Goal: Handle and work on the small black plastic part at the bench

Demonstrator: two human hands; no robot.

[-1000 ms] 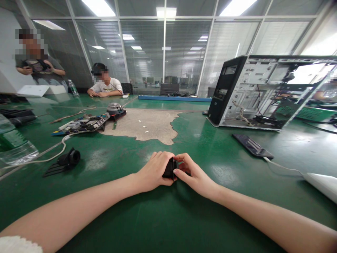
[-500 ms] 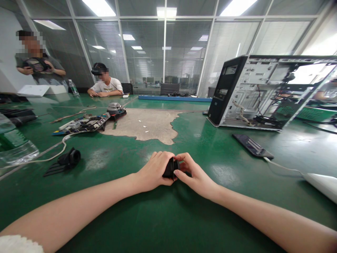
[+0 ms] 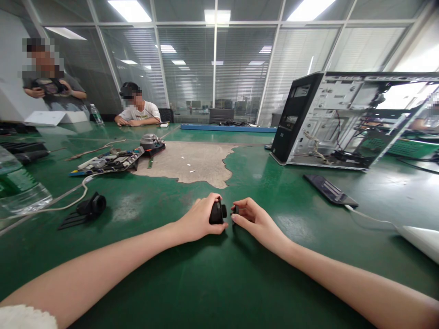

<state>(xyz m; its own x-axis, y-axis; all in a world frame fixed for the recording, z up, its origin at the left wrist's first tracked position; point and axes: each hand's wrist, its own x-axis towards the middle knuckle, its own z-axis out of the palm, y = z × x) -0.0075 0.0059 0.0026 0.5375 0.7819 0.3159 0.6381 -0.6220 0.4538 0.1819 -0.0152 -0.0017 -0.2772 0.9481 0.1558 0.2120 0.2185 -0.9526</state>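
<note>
Above the green table, my left hand (image 3: 195,219) is wrapped round a black housing-like part (image 3: 216,213) with a short round stub pointing right. Its exact kind is not clear. My right hand (image 3: 257,221) pinches a small black ring-like piece (image 3: 235,210) between thumb and fingers, partly covered by them. A narrow gap separates this piece from the stub. Further left on the table lies another black part (image 3: 91,205), with a round tube end and flat slats.
A circuit board (image 3: 109,160) and a metal-topped fan-like part (image 3: 151,141) lie back left. At right stand an open computer case (image 3: 298,119), a dark phone-like device (image 3: 329,189) and a white cable. A water bottle (image 3: 20,183) is far left. Two people (image 3: 140,112) are beyond the table.
The two black pieces were together between my hands and are now apart. My right hand has drawn slightly right with the small ring-like piece, and my left hand slightly left.
</note>
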